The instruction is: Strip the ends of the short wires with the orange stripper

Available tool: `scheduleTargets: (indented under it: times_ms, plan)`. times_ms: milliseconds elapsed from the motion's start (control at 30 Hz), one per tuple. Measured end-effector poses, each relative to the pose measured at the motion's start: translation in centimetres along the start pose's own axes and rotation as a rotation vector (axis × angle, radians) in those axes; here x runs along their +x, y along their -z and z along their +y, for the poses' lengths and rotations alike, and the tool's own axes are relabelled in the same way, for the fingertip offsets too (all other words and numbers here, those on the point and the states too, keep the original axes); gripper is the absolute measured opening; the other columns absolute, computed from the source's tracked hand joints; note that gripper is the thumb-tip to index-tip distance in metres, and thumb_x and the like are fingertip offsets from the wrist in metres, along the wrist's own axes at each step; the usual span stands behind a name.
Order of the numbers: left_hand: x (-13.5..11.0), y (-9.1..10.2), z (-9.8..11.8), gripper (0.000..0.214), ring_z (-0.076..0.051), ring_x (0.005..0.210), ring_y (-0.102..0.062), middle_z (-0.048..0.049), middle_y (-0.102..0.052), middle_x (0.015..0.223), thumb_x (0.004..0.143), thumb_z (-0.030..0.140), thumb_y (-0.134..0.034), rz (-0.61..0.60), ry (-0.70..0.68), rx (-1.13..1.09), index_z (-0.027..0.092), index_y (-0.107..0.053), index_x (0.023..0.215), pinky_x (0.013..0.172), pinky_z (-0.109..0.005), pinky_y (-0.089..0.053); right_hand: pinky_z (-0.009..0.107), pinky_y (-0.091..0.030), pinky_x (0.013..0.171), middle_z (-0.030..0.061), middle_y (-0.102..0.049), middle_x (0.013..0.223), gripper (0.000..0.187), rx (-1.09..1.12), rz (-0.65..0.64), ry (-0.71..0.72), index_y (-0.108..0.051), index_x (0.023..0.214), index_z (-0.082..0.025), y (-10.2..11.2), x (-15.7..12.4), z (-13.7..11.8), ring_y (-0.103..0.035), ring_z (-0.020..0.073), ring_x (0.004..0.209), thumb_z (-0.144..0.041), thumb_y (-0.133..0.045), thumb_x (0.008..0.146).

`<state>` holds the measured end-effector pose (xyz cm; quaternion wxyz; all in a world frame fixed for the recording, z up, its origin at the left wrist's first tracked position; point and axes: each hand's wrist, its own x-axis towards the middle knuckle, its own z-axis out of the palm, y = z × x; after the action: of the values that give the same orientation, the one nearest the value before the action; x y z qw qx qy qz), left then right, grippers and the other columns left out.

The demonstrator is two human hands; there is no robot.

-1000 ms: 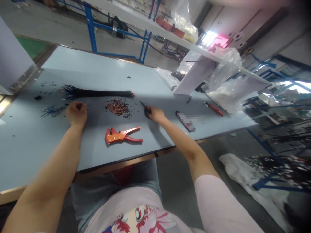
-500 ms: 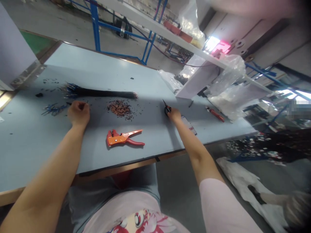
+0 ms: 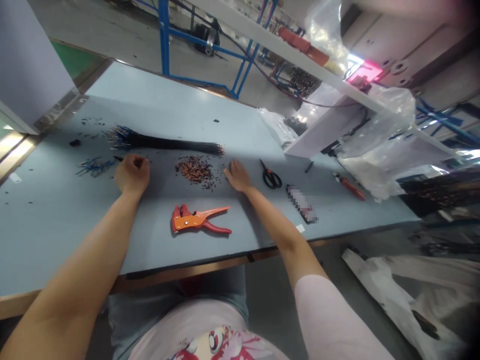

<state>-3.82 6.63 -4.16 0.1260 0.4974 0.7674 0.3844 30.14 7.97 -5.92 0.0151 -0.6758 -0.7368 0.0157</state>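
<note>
My left hand (image 3: 132,175) is curled shut on a thin dark wire, whose end pokes out to the left. It rests on the blue-grey table (image 3: 56,220), just below a long bundle of black wires (image 3: 165,145) with blue-tipped ends. My right hand (image 3: 238,176) lies open and palm down, holding nothing, beside a pile of copper-coloured wire clippings (image 3: 195,171). Black-handled scissors (image 3: 270,176) lie just to its right. An orange wire stripper (image 3: 197,220) lies between my hands, nearer the table's front edge.
Blue wire scraps (image 3: 95,167) lie left of my left hand. Farther right are a red-handled tool (image 3: 348,186) and a blurred dark object (image 3: 302,205). Plastic bags (image 3: 375,150) sit under a white shelf (image 3: 318,130) with blue metal framing.
My right hand has let go of the scissors, which now lie on the table, and has moved left to the clippings. My left hand stays nearly still, and the view has shifted slightly.
</note>
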Motion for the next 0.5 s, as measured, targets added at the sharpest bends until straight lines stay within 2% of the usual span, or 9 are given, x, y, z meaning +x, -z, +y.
scheduleTargets:
  times_ms: [67, 133, 200, 300, 367, 433, 500]
  plan:
    - [0.1, -0.1, 0.0, 0.024, -0.023, 0.086, -0.061, -0.0075, -0.069, 0.089, 0.080, 0.029, -0.054, -0.010, 0.012, 0.016, 0.018, -0.068, 0.095, 0.084, -0.042, -0.049, 0.039, -0.017, 0.117, 0.0146, -0.021, 0.157, 0.084, 0.091, -0.054, 0.106, -0.025, 0.150, -0.008, -0.1, -0.9, -1.7, -0.015, 0.0243, 0.147, -0.068, -0.010, 0.092]
    - [0.2, -0.2, -0.1, 0.024, -0.022, 0.085, -0.061, -0.0072, -0.068, 0.088, 0.080, 0.029, -0.054, -0.015, 0.010, 0.013, 0.017, -0.068, 0.095, 0.085, -0.043, -0.048, 0.035, -0.015, 0.118, 0.0102, -0.019, 0.158, 0.087, 0.334, -0.122, 0.239, -0.021, 0.151, -0.012, 0.4, -1.7, -2.7, -0.015, 0.0207, 0.147, -0.071, -0.008, 0.090]
    - [0.2, -0.3, -0.2, 0.024, -0.021, 0.085, -0.060, -0.0073, -0.068, 0.088, 0.080, 0.029, -0.054, -0.015, 0.008, 0.000, 0.016, -0.068, 0.095, 0.085, -0.042, -0.048, 0.033, -0.015, 0.118, 0.0077, -0.020, 0.158, 0.084, 0.518, -0.134, 0.256, -0.019, 0.152, -0.013, 1.2, -2.1, -2.9, -0.017, 0.0180, 0.146, -0.068, -0.002, 0.091]
    - [0.1, -0.2, -0.2, 0.024, -0.021, 0.084, -0.060, -0.0075, -0.068, 0.089, 0.079, 0.029, -0.054, -0.016, 0.009, -0.020, 0.016, -0.068, 0.094, 0.085, -0.040, -0.048, 0.033, -0.012, 0.119, 0.0087, -0.016, 0.159, 0.077, 0.491, -0.064, 0.016, -0.016, 0.152, -0.009, 2.1, -2.6, -2.1, -0.012, 0.0177, 0.147, -0.061, -0.006, 0.095]
    - [0.1, -0.1, -0.1, 0.023, -0.021, 0.085, -0.060, -0.0078, -0.068, 0.090, 0.079, 0.028, -0.054, -0.023, 0.003, -0.023, 0.016, -0.068, 0.094, 0.085, -0.040, -0.048, 0.039, -0.008, 0.119, 0.0153, -0.012, 0.159, 0.078, 0.402, -0.038, -0.153, -0.015, 0.151, -0.003, 2.0, -2.8, -1.7, -0.006, 0.0228, 0.148, -0.059, -0.015, 0.096]
    - [0.0, 0.0, -0.1, 0.022, -0.022, 0.087, -0.060, -0.0080, -0.068, 0.092, 0.079, 0.028, -0.054, -0.032, -0.005, -0.016, 0.016, -0.068, 0.093, 0.085, -0.041, -0.048, 0.047, -0.004, 0.117, 0.0229, -0.012, 0.157, 0.083, 0.362, -0.045, -0.225, -0.016, 0.149, 0.002, 1.5, -2.9, -2.1, -0.005, 0.0300, 0.147, -0.061, -0.021, 0.095]
    - [0.0, 0.0, -0.1, 0.022, -0.023, 0.088, -0.061, -0.0083, -0.068, 0.093, 0.080, 0.028, -0.054, -0.041, -0.010, -0.007, 0.017, -0.068, 0.093, 0.085, -0.043, -0.048, 0.050, 0.000, 0.116, 0.0241, -0.011, 0.157, 0.087, 0.356, -0.060, -0.229, -0.019, 0.149, 0.002, 0.7, -2.5, -3.4, -0.002, 0.0334, 0.147, -0.064, -0.024, 0.093]
